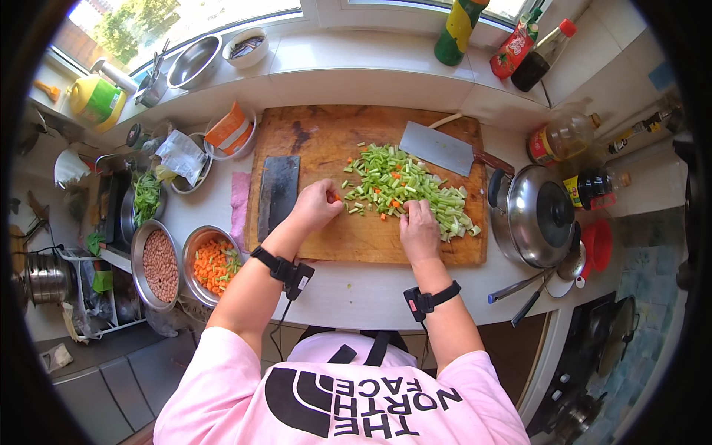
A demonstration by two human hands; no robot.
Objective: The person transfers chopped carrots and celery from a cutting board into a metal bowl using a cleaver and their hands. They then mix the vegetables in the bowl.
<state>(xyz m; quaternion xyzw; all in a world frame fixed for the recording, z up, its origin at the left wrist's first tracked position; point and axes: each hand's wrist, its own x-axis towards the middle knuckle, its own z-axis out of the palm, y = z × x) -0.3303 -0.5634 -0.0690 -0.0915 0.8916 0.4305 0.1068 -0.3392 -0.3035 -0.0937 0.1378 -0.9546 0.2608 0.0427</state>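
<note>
Chopped green celery (389,172) with scattered orange carrot pieces (396,204) lies heaped on the right half of a wooden cutting board (345,239). My left hand (318,204) is over the board at the heap's left, its fingers pinched on a small carrot piece. At the heap's lower edge is my right hand (420,228), fingertips down by the celery; whether it grips any is hidden. A cleaver (439,147) lies flat behind the heap, its wooden handle pointing right. A dark rectangular slab (279,192) rests on the board's left side.
Left of the board stand metal bowls of diced carrot with celery (214,264) and of pinkish beans or peanuts (161,266). A lidded steel pot (534,214) is to the right, near utensils and sauce bottles (592,189). More bottles and bowls line the windowsill (356,53).
</note>
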